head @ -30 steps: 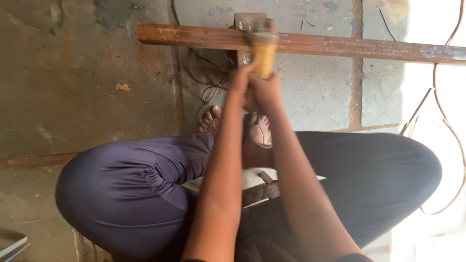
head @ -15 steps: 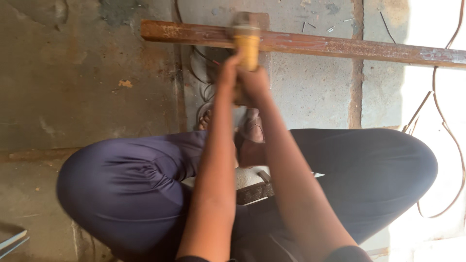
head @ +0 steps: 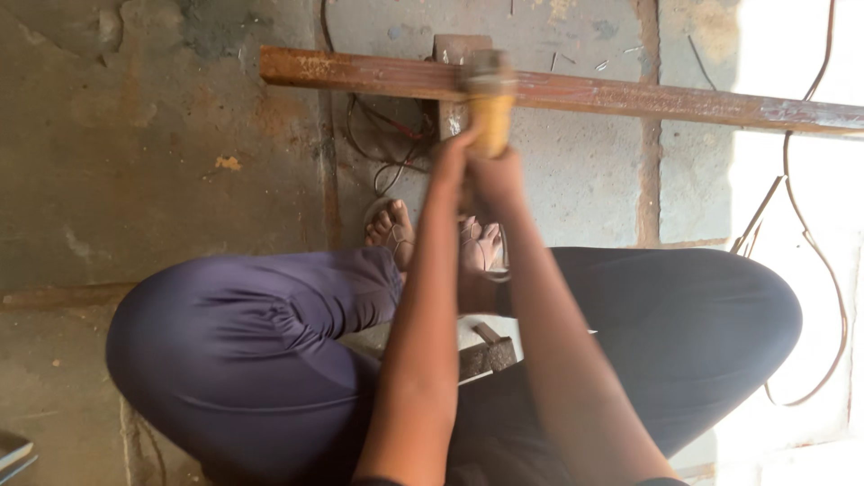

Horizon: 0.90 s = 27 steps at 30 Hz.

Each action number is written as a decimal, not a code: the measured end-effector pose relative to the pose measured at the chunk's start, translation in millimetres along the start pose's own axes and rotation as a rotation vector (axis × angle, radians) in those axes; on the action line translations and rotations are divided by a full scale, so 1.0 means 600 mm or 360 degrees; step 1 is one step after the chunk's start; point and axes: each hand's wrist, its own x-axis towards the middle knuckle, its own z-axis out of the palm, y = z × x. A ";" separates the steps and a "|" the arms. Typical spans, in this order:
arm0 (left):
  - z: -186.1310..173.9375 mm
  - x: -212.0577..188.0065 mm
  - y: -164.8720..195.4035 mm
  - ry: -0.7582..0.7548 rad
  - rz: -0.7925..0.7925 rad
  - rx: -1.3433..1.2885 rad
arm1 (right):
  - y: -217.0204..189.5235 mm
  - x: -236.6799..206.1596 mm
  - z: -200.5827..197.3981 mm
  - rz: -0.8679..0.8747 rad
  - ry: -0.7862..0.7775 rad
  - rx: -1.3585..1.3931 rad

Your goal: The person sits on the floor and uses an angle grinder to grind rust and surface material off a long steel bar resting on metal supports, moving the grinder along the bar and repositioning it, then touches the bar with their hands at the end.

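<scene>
Both arms reach forward between my knees. My left hand (head: 447, 165) and my right hand (head: 500, 183) grip the yellow handle of a tool (head: 490, 115) together. Its grey head rests against a long rusty steel bar (head: 648, 95) lying across the concrete floor. A short rusty upright piece (head: 454, 47) stands right behind the bar at that spot. What kind of tool it is stays unclear because of blur.
I squat in dark trousers, with sandalled feet (head: 392, 227) just before the bar. A small hammer-like tool (head: 490, 351) lies on a pale block between my knees. Thin wires (head: 814, 270) loop at the right, more wires (head: 382, 135) under the bar, and a rod (head: 63, 295) lies at the left.
Both hands and the yellow tool shifted a little left along the bar, then back right. The grip has not changed.
</scene>
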 end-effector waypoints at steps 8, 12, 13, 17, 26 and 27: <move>-0.091 -0.027 0.054 0.0011 0.0025 -0.0132 | -0.024 -0.027 0.079 -0.0110 -0.0254 -0.0108; 0.004 -0.013 -0.008 0.0068 -0.0093 0.0233 | 0.015 -0.003 -0.018 0.0032 -0.0007 0.0003; 0.030 -0.012 -0.027 -0.0023 -0.0080 0.0199 | 0.026 0.002 -0.044 0.0064 0.0053 0.0013; 0.089 -0.002 -0.058 -0.0118 -0.0295 0.0203 | 0.046 0.017 -0.106 0.0040 0.0126 0.0082; -0.059 -0.018 0.000 -0.0089 -0.0030 -0.0036 | 0.024 -0.023 0.025 -0.0081 -0.0110 -0.0036; -0.064 -0.018 0.002 -0.0115 -0.0006 -0.0065 | 0.019 -0.026 0.032 -0.0073 -0.0159 -0.0032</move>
